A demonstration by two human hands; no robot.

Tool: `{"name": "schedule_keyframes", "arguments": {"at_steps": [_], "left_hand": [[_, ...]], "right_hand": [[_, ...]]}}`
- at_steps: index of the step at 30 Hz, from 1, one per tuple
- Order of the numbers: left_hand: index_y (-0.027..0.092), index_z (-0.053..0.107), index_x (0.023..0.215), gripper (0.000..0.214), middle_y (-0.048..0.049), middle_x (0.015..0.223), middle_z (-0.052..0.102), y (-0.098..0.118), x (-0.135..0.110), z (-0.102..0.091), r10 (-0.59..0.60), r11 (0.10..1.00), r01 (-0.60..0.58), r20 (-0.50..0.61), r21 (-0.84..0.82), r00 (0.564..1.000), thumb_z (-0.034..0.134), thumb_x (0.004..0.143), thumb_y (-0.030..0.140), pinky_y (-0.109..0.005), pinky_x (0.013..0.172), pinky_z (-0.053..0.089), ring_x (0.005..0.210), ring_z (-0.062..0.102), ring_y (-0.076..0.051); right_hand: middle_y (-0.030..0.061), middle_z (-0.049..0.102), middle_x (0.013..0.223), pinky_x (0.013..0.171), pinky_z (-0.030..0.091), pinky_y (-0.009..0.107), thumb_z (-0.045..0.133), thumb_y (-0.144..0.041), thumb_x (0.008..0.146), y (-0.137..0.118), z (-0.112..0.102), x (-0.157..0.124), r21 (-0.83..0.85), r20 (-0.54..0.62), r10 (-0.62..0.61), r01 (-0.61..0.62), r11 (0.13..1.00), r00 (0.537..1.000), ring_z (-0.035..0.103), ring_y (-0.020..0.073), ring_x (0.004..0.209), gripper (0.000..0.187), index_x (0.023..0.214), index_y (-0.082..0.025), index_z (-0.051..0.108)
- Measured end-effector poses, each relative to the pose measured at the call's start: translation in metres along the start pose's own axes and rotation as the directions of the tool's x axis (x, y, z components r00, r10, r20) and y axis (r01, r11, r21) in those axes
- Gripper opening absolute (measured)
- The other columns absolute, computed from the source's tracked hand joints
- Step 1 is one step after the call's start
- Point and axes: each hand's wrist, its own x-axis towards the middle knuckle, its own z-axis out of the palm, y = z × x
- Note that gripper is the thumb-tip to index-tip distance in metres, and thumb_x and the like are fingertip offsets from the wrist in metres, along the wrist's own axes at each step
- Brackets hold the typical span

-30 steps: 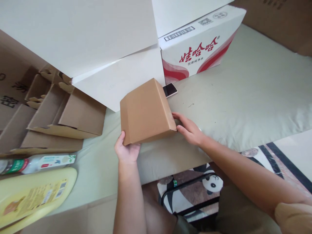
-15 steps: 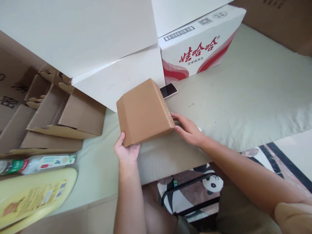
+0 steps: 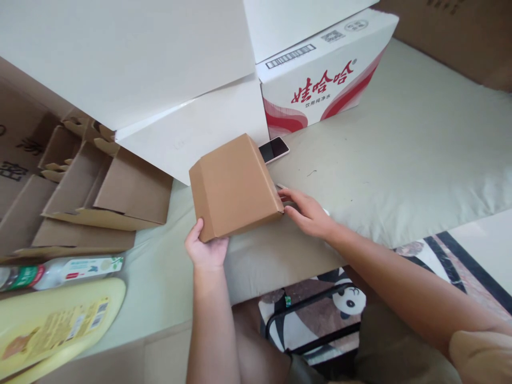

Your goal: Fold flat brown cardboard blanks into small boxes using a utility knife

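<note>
A small closed brown cardboard box (image 3: 234,186) is held just above the pale green padded surface (image 3: 400,154). My left hand (image 3: 205,248) grips its near left corner from below, thumb up along the side. My right hand (image 3: 308,213) has its fingers stretched flat against the box's right lower edge. A phone (image 3: 274,149) lies on the surface just behind the box.
Large white cartons (image 3: 160,80) and a red-and-white printed carton (image 3: 324,80) stand behind. Folded brown cardboard boxes (image 3: 88,186) lie at the left, with a clear bottle (image 3: 60,269) and a yellow bottle (image 3: 52,325) in front of them. A panda-print bag (image 3: 328,314) sits below.
The box has shifted slightly left and turned a little in my hands. Both hands keep their places on it.
</note>
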Motion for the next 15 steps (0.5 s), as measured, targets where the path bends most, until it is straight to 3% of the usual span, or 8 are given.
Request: {"name": "schedule_keyframes", "arguments": {"at_steps": [5, 15], "left_hand": [[0.017, 0.068, 0.098, 0.030, -0.0066, 0.089, 0.073, -0.0003, -0.0014, -0.0007, 0.008, 1.000, -0.009, 0.031, 0.029, 0.999, 0.065, 0.069, 0.026, -0.036, 0.071, 0.052, 0.081, 0.067, -0.023], [0.019, 0.067, 0.098, 0.031, -0.0045, 0.089, 0.072, -0.0018, -0.0017, 0.0000, -0.007, 1.000, 0.006, 0.026, 0.025, 1.000, 0.064, 0.069, 0.028, -0.036, 0.070, 0.052, 0.081, 0.066, -0.023]], "right_hand": [[0.0122, 0.067, 0.116, 0.093, 0.052, 0.048, 0.044, -0.034, 0.094, 0.0029, 0.0010, 0.0004, 0.016, -0.035, -0.021, 0.022, 1.000, 0.999, 0.065, 0.0254, 0.105, 0.032, 0.122, -0.020, 0.052], [0.0138, 0.064, 0.120, 0.088, 0.053, 0.047, 0.047, -0.040, 0.092, 0.0059, 0.0028, -0.0011, 0.030, -0.014, -0.031, 0.032, 0.999, 0.999, 0.066, 0.0251, 0.098, 0.037, 0.123, -0.020, 0.048]]}}
